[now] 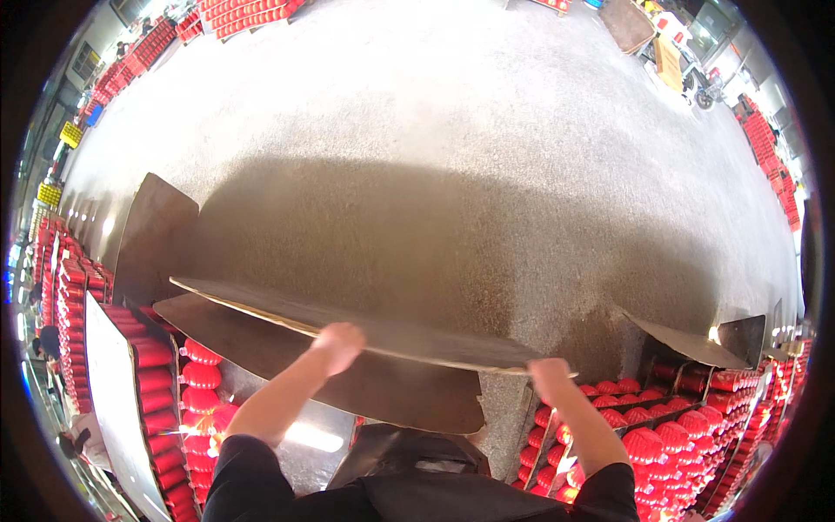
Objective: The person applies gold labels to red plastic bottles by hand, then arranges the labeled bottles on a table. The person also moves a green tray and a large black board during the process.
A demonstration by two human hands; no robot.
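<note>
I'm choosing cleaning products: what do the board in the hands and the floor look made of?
Held board: probably plywood or fibreboard, matt brown; the flat face and thin, paler edge suggest it. Floor: perhaps terrazzo or concrete, lightly polished, judging by grey speckles and glare.

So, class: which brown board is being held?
The top board in the middle, above the lower board: left hand and right hand grip only its edge.

The board [426,342] is looking matt and woody, the floor [452,139] is showing rough speckling, the red goods [644,445] are gleaming like glossy plastic, the sleeves [250,478] are looking like cloth.
</note>
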